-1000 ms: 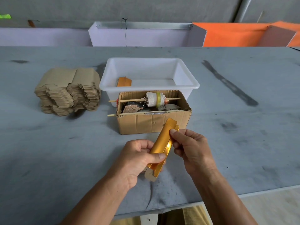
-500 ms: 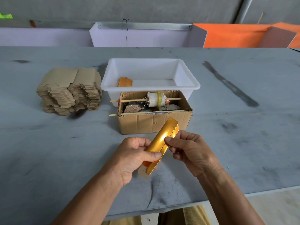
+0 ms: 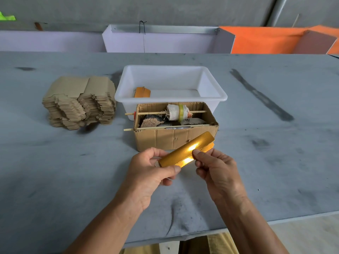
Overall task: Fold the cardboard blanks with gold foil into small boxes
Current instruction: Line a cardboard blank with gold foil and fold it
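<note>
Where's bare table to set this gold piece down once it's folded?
Bare grey table lies right of the brown cardboard box, and left of the hands below the stack of brown cardboard blanks. Crowded: the centre, where the white plastic tub touches the box.

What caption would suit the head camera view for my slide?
Left hand and right hand hold a gold foil blank above the grey table, before a cardboard box.

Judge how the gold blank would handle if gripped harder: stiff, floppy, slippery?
The gold blank probably stays fairly stiff: its far end juts past both hands unsupported without drooping. Its glossy foil glares, so it may slip under fingertips. It looks light, since the left hand and right hand hold it with fingertips only.
</note>
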Demonstrator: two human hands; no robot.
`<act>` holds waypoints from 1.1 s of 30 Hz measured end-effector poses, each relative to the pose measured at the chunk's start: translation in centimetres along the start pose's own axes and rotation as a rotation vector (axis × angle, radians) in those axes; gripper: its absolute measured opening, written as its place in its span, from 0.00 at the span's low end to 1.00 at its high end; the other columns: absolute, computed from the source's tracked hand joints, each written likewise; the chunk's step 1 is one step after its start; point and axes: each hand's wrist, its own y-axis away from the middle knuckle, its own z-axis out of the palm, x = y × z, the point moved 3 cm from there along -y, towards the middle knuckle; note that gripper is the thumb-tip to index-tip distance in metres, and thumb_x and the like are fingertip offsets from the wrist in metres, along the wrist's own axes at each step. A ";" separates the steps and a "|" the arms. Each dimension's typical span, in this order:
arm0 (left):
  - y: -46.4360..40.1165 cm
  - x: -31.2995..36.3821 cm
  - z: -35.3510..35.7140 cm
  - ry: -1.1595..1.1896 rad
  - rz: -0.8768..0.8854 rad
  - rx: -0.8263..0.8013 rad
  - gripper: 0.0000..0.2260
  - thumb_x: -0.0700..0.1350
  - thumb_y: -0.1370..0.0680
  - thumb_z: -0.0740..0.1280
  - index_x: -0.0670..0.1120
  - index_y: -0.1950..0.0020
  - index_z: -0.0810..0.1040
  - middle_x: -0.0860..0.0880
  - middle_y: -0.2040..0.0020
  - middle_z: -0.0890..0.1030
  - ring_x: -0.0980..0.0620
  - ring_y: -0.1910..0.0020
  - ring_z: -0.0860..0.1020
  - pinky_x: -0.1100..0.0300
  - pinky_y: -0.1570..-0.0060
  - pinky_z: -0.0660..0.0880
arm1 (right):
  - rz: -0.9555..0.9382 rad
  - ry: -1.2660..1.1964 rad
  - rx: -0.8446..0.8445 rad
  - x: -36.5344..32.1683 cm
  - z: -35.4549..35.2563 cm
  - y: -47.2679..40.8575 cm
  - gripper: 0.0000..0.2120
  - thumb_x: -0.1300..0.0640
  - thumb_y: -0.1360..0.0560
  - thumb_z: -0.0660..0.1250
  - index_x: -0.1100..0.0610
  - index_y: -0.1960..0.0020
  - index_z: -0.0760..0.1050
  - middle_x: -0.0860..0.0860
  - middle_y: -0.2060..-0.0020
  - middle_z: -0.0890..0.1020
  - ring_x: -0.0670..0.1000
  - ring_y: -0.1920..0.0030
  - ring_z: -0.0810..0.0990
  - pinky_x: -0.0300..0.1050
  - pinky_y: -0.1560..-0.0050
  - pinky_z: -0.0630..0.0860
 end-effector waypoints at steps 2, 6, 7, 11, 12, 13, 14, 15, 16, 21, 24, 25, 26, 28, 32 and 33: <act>-0.1 -0.1 0.0 0.047 -0.018 0.031 0.14 0.30 0.34 0.74 0.41 0.54 0.76 0.48 0.71 0.81 0.53 0.75 0.78 0.62 0.75 0.75 | 0.005 -0.024 -0.002 0.1 0.0 0.2 0.11 0.67 0.29 0.70 0.60 0.68 0.72 0.51 0.76 0.74 0.45 0.76 0.70 0.34 0.75 0.69; -0.4 -0.4 -0.1 0.172 -0.079 0.063 0.13 0.29 0.33 0.73 0.39 0.53 0.76 0.48 0.74 0.79 0.53 0.77 0.76 0.64 0.77 0.74 | 0.047 -0.086 0.017 0.5 0.0 0.3 0.10 0.67 0.29 0.70 0.60 0.67 0.72 0.51 0.76 0.75 0.44 0.76 0.71 0.34 0.76 0.69; -0.4 -0.5 -0.1 0.208 -0.094 0.061 0.12 0.28 0.33 0.72 0.40 0.54 0.77 0.47 0.74 0.78 0.54 0.78 0.76 0.64 0.77 0.73 | 0.058 -0.101 0.023 0.6 0.1 0.4 0.11 0.67 0.29 0.69 0.59 0.67 0.72 0.51 0.76 0.75 0.44 0.77 0.72 0.34 0.77 0.69; -0.4 -0.7 0.0 0.305 -0.130 0.057 0.09 0.28 0.32 0.70 0.42 0.64 0.78 0.47 0.73 0.77 0.55 0.78 0.74 0.64 0.78 0.73 | 0.105 -0.150 0.040 0.9 0.4 0.6 0.09 0.68 0.30 0.70 0.59 0.65 0.73 0.52 0.74 0.77 0.44 0.77 0.73 0.34 0.79 0.67; -0.4 -0.7 -0.1 0.330 -0.138 0.062 0.10 0.28 0.31 0.70 0.42 0.65 0.77 0.47 0.74 0.77 0.55 0.78 0.74 0.64 0.78 0.73 | 0.120 -0.154 0.040 1.0 0.4 0.7 0.09 0.68 0.30 0.70 0.59 0.65 0.73 0.52 0.73 0.78 0.44 0.77 0.73 0.34 0.79 0.67; -0.4 -0.7 -0.2 0.349 -0.144 0.066 0.09 0.28 0.31 0.70 0.42 0.65 0.77 0.47 0.74 0.77 0.55 0.78 0.74 0.64 0.78 0.73 | 0.135 -0.154 0.041 1.1 0.4 0.8 0.09 0.68 0.30 0.70 0.59 0.65 0.74 0.52 0.72 0.78 0.44 0.77 0.73 0.35 0.80 0.67; -0.5 -0.8 -0.3 0.359 -0.149 0.066 0.09 0.29 0.31 0.70 0.41 0.65 0.77 0.47 0.74 0.78 0.55 0.78 0.75 0.64 0.78 0.74 | 0.149 -0.153 0.044 1.2 0.5 0.9 0.09 0.68 0.30 0.70 0.58 0.65 0.74 0.53 0.72 0.78 0.44 0.77 0.73 0.35 0.80 0.67; -0.5 -0.7 -0.3 0.362 -0.152 0.064 0.08 0.29 0.31 0.70 0.40 0.64 0.77 0.47 0.74 0.78 0.55 0.78 0.75 0.64 0.78 0.74 | 0.161 -0.148 0.046 1.2 0.5 0.9 0.10 0.68 0.31 0.70 0.58 0.66 0.74 0.53 0.72 0.78 0.44 0.77 0.73 0.35 0.80 0.67; -0.5 -0.7 -0.4 0.362 -0.154 0.065 0.07 0.29 0.31 0.70 0.40 0.64 0.77 0.47 0.75 0.78 0.55 0.78 0.75 0.64 0.78 0.74 | 0.170 -0.140 0.046 1.2 0.5 1.0 0.09 0.68 0.31 0.71 0.58 0.66 0.74 0.53 0.72 0.79 0.44 0.77 0.73 0.35 0.80 0.67; -0.7 -0.7 -0.3 0.369 -0.163 0.053 0.07 0.29 0.29 0.68 0.39 0.63 0.76 0.48 0.75 0.78 0.55 0.79 0.75 0.63 0.77 0.75 | 0.170 -0.114 0.045 1.1 0.6 1.2 0.09 0.67 0.30 0.71 0.58 0.66 0.75 0.52 0.73 0.80 0.43 0.78 0.73 0.34 0.80 0.66; -0.6 -0.8 -0.2 0.390 -0.179 0.040 0.07 0.30 0.29 0.68 0.40 0.63 0.77 0.47 0.73 0.79 0.53 0.77 0.78 0.62 0.76 0.76 | 0.144 -0.085 0.050 1.1 0.6 1.2 0.09 0.67 0.30 0.70 0.58 0.66 0.75 0.52 0.73 0.80 0.43 0.78 0.73 0.34 0.80 0.66; -0.6 -0.8 -0.2 0.396 -0.183 0.038 0.07 0.30 0.29 0.68 0.40 0.63 0.77 0.46 0.73 0.80 0.53 0.76 0.78 0.62 0.76 0.77 | 0.135 -0.070 0.049 1.0 0.6 1.2 0.09 0.67 0.30 0.71 0.58 0.66 0.76 0.52 0.73 0.80 0.43 0.78 0.73 0.34 0.80 0.66; -0.6 -0.8 -0.2 0.400 -0.184 0.037 0.07 0.30 0.29 0.68 0.40 0.63 0.77 0.46 0.72 0.80 0.52 0.76 0.79 0.62 0.76 0.77 | 0.128 -0.059 0.047 1.0 0.6 1.2 0.09 0.67 0.30 0.71 0.58 0.67 0.76 0.52 0.74 0.80 0.43 0.78 0.73 0.34 0.79 0.67; -0.6 -0.8 -0.3 0.398 -0.181 0.041 0.07 0.29 0.29 0.68 0.40 0.63 0.77 0.45 0.72 0.81 0.51 0.76 0.80 0.62 0.75 0.77 | 0.120 -0.049 0.042 1.0 0.6 1.2 0.10 0.66 0.30 0.71 0.57 0.68 0.76 0.52 0.74 0.80 0.43 0.77 0.73 0.34 0.79 0.66; -0.8 -0.8 -0.5 0.379 -0.147 0.066 0.08 0.29 0.28 0.67 0.40 0.63 0.77 0.46 0.73 0.81 0.52 0.76 0.79 0.63 0.75 0.77 | 0.119 -0.022 0.037 1.0 0.6 1.3 0.14 0.66 0.31 0.72 0.56 0.73 0.78 0.53 0.74 0.79 0.44 0.77 0.73 0.34 0.79 0.66; -0.8 -0.8 -0.5 0.372 -0.136 0.073 0.08 0.29 0.28 0.67 0.40 0.63 0.77 0.46 0.73 0.80 0.52 0.76 0.79 0.63 0.75 0.77 | 0.117 -0.018 0.034 1.0 0.6 1.3 0.14 0.66 0.31 0.72 0.56 0.73 0.78 0.53 0.74 0.79 0.44 0.77 0.73 0.34 0.79 0.66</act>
